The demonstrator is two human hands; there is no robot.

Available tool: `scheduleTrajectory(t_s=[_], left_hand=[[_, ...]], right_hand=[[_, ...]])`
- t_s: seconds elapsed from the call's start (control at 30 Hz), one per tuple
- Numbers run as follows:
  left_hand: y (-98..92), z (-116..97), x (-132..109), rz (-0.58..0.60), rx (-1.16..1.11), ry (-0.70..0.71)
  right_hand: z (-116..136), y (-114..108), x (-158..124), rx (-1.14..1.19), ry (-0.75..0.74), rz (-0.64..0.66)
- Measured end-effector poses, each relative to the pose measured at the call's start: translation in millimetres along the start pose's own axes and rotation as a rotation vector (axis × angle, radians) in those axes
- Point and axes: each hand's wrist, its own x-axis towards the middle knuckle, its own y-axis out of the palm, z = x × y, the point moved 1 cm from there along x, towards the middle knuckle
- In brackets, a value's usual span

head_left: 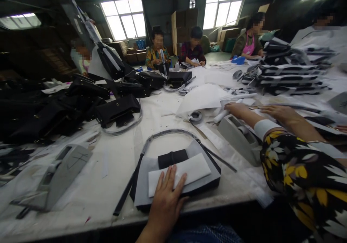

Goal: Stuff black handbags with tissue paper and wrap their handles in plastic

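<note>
My left hand (168, 194) lies palm down with its fingers spread on a folded white sheet (199, 166), perhaps foam or paper. Under that sheet is a black handbag (214, 183) lying flat, its upper face covered by a grey sheet (142, 179). A small black folded piece (172, 158) rests just beyond my fingertips. The bag's handle (173, 131), wrapped in clear plastic, arches away from me, and a black strap (126, 188) trails to its left. My right hand is not in view.
Grey tape dispensers (67, 170) (238, 140) flank the bag. From the right reach a co-worker's hands (238, 110) and floral sleeve (300, 178). Black bags (118, 109) heap up at left; wrapped bags (290, 78) are stacked at right. Other people sit across the table (116, 156).
</note>
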Motion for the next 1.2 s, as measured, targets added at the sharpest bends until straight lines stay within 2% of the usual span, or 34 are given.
scheduleTrajectory(t_s=[0.1,0.2,0.27,0.33,0.4,0.47,0.53,0.6,0.67,0.73,0.83,1.0,1.13,1.2], left_hand=[[-0.8,-2,1,0.029,-0.015,-0.017],[-3.5,-3,5,0.083,-0.019,-0.017],[-7.8,0,10,0.122,-0.028,-0.003],[-14.1,4,17,0.163,-0.046,0.008],[-21.9,11,26,0.209,-0.08,0.016],[-30.3,17,35,0.263,-0.123,0.022],[-38.6,21,42,0.299,-0.155,0.036],[-45.8,24,47,0.318,-0.173,0.052],[-50.9,24,51,0.333,-0.186,0.059],[-53.9,24,52,0.351,-0.193,0.059],[-55.3,23,53,0.351,-0.196,0.064],[-54.3,26,49,0.359,-0.206,0.061],[-54.5,29,42,0.383,-0.229,0.05],[-54.0,29,37,0.369,-0.243,0.063]], right_hand=[[1,-16,1,-0.043,-0.086,0.007],[26,-47,-11,-0.073,-0.152,-0.052],[64,-72,-33,-0.071,-0.197,-0.123],[114,-96,-66,-0.035,-0.247,-0.218],[169,-110,-107,0.047,-0.318,-0.14],[218,-112,-154,0.189,-0.374,-0.02],[253,-101,-198,0.258,-0.422,0.061],[274,-83,-236,0.247,-0.425,0.09],[285,-62,-262,0.182,-0.388,0.03],[294,-41,-277,0.117,-0.345,-0.058],[310,-11,-278,0.092,-0.33,-0.146],[333,31,-263,0.138,-0.255,-0.218],[335,51,-266,0.282,-0.204,-0.29],[331,54,-273,0.355,-0.198,-0.276]])
